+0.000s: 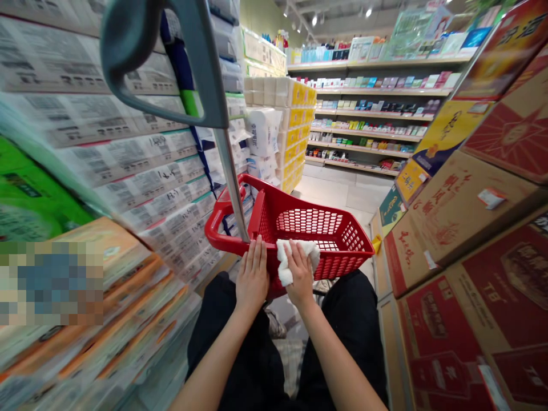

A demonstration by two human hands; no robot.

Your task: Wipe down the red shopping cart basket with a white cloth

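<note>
A red plastic shopping basket [306, 205] with perforated walls is in front of me, between my knees. A metal pole [233, 177] rises from its left end to a large grey looped handle [216, 85]. My left hand [252, 279] lies flat on the basket's near side by the foot of the pole, fingers stretched out. Farther right, my right hand [301, 279] presses a white cloth [283, 268] against the near rim, its fingers over the cloth. The part of the wall beneath the cloth is hidden.
Stacked white-wrapped packs [124, 154] rise close on the left, with orange packs [128, 285] lower down. Cardboard cartons [462, 200] line the right side. Yellow-and-white packs [297, 134] stand beyond the basket, before stocked shelves [372, 114].
</note>
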